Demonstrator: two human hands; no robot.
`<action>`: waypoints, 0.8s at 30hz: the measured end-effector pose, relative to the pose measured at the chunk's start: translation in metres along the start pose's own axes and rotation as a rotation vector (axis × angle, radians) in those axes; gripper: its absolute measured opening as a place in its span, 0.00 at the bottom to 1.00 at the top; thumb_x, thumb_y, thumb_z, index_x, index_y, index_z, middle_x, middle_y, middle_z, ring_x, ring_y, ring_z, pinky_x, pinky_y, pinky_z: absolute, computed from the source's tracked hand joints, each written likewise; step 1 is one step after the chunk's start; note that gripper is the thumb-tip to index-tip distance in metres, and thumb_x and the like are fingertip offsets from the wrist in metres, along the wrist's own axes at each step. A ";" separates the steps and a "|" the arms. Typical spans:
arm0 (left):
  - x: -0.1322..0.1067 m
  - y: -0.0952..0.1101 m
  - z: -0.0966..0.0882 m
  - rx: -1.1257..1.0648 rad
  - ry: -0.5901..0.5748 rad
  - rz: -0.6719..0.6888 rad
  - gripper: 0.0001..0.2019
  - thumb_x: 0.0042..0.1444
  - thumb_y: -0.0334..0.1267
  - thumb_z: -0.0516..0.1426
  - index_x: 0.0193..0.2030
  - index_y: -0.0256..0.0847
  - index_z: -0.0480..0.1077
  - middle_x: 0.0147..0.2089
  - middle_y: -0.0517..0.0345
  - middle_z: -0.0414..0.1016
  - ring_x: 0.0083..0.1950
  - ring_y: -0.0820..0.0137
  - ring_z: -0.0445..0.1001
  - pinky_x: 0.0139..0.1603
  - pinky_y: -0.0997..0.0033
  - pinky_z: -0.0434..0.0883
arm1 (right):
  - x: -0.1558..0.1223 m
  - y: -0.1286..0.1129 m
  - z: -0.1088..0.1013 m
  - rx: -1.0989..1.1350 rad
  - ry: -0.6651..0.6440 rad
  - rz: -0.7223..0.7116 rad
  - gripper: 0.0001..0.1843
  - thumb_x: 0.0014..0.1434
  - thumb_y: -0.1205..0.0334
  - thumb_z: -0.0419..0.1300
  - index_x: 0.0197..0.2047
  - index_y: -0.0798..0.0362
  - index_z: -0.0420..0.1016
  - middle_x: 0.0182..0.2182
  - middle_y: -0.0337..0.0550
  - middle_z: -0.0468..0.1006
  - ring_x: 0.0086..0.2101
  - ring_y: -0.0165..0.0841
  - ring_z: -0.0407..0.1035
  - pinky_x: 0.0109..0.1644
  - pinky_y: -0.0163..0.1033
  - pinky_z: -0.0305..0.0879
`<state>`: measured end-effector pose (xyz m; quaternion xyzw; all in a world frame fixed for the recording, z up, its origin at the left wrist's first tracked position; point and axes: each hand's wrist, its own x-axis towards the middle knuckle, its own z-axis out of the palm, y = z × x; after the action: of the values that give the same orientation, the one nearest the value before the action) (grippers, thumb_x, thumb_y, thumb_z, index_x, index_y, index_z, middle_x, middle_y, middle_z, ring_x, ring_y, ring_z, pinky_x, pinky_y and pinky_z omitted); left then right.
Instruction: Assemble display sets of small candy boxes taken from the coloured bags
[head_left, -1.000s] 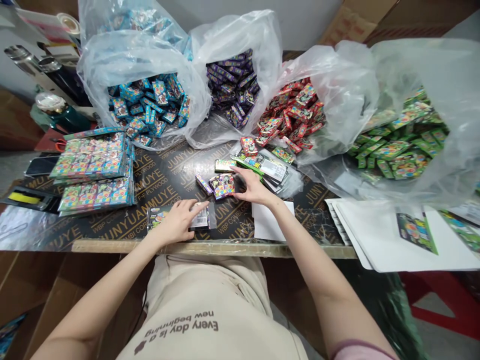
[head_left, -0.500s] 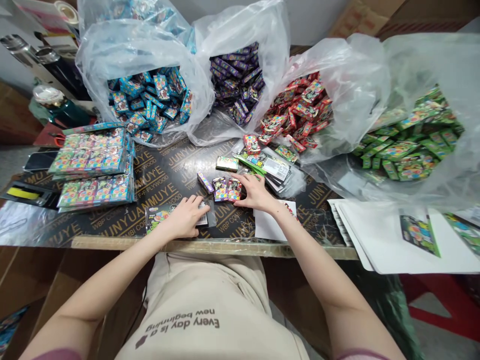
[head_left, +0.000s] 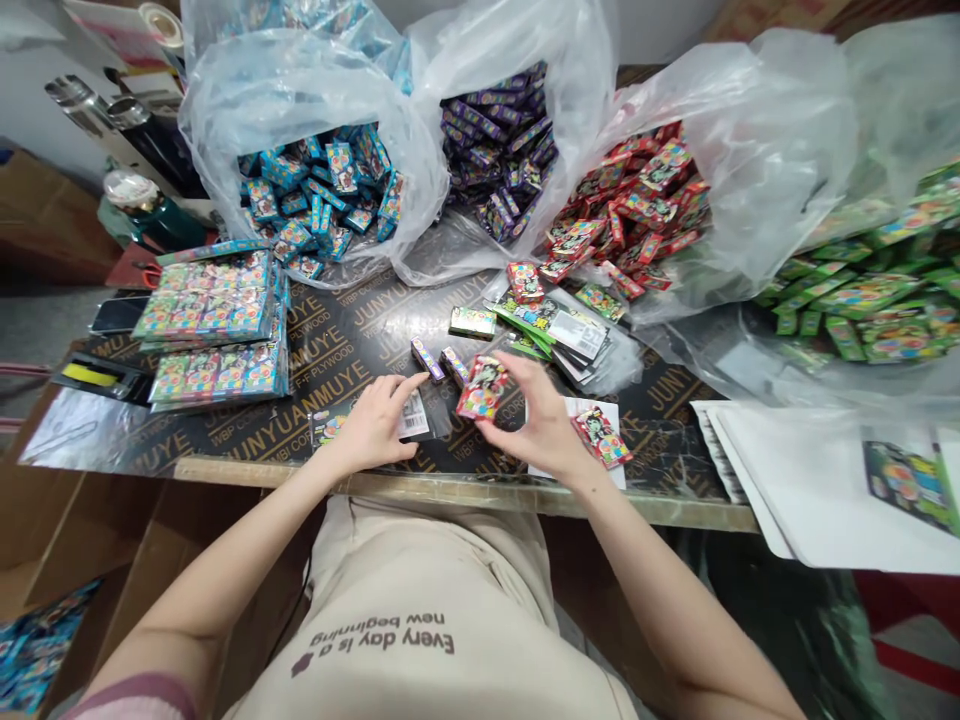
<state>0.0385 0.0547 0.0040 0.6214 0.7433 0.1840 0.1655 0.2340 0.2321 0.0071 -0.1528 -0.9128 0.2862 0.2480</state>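
My right hand (head_left: pixel 541 420) holds a small stack of colourful little boxes (head_left: pixel 482 388), red one on top, lifted just above the dark plywood table (head_left: pixel 330 350). My left hand (head_left: pixel 375 428) rests on a clear flat packet with a barcode label (head_left: pixel 414 415), fingers pressing it down. Two loose purple boxes (head_left: pixel 439 360) lie just beyond my fingers. A red box (head_left: pixel 601 436) lies on a white card by my right wrist.
Open plastic bags hold blue boxes (head_left: pixel 319 205), purple boxes (head_left: pixel 502 150), red boxes (head_left: pixel 634 205) and green boxes (head_left: pixel 862 290). Stacked filled packets (head_left: pixel 217 330) sit at the left. A pile of printed packets (head_left: pixel 555 330) lies mid-table. White sheets (head_left: pixel 817 480) lie at the right.
My right hand gathered the small boxes from the table, lifted them and drew them towards me. My left hand stayed on the clear packet. The camera shifted a little.
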 end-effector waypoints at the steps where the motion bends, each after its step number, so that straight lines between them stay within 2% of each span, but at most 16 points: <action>1: 0.000 0.001 0.000 -0.034 0.016 0.015 0.46 0.43 0.36 0.62 0.69 0.41 0.47 0.56 0.46 0.64 0.55 0.55 0.65 0.58 0.54 0.66 | -0.001 -0.008 0.002 -0.021 -0.047 -0.024 0.40 0.54 0.62 0.60 0.68 0.45 0.51 0.57 0.51 0.65 0.56 0.47 0.62 0.59 0.54 0.61; 6: -0.002 0.005 0.003 -0.118 0.102 0.060 0.52 0.44 0.34 0.62 0.72 0.43 0.35 0.59 0.46 0.64 0.56 0.56 0.65 0.58 0.54 0.66 | -0.006 -0.025 0.014 -0.095 -0.206 -0.101 0.37 0.54 0.66 0.61 0.66 0.51 0.57 0.55 0.56 0.66 0.54 0.48 0.62 0.57 0.56 0.62; 12: -0.005 0.008 0.004 -0.121 -0.005 0.156 0.54 0.44 0.29 0.60 0.73 0.44 0.31 0.63 0.46 0.63 0.60 0.55 0.64 0.61 0.51 0.64 | -0.006 -0.024 0.021 0.011 -0.353 -0.160 0.41 0.50 0.71 0.59 0.67 0.49 0.55 0.57 0.55 0.66 0.57 0.48 0.60 0.58 0.58 0.60; 17: -0.007 0.006 0.001 -0.134 -0.055 0.159 0.54 0.46 0.32 0.61 0.73 0.44 0.30 0.65 0.44 0.60 0.62 0.54 0.62 0.63 0.50 0.63 | -0.003 -0.020 0.020 0.060 -0.347 -0.104 0.42 0.48 0.70 0.60 0.66 0.49 0.55 0.55 0.54 0.68 0.54 0.47 0.63 0.57 0.57 0.60; 21: -0.010 0.003 0.000 -0.183 -0.117 0.156 0.54 0.44 0.33 0.62 0.73 0.43 0.32 0.64 0.45 0.61 0.61 0.55 0.63 0.62 0.52 0.64 | -0.001 -0.020 0.018 0.135 -0.382 -0.104 0.43 0.48 0.65 0.62 0.67 0.48 0.54 0.56 0.51 0.70 0.53 0.46 0.65 0.59 0.57 0.59; 24: -0.010 0.002 0.002 -0.191 -0.119 0.160 0.54 0.45 0.33 0.62 0.73 0.45 0.33 0.66 0.47 0.60 0.62 0.55 0.63 0.62 0.53 0.64 | -0.001 -0.021 0.020 0.075 -0.396 -0.122 0.42 0.49 0.64 0.65 0.66 0.50 0.58 0.54 0.53 0.71 0.52 0.47 0.65 0.57 0.56 0.61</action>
<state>0.0431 0.0449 0.0036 0.6699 0.6594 0.2292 0.2527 0.2212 0.2057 0.0049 -0.0284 -0.9400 0.3288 0.0861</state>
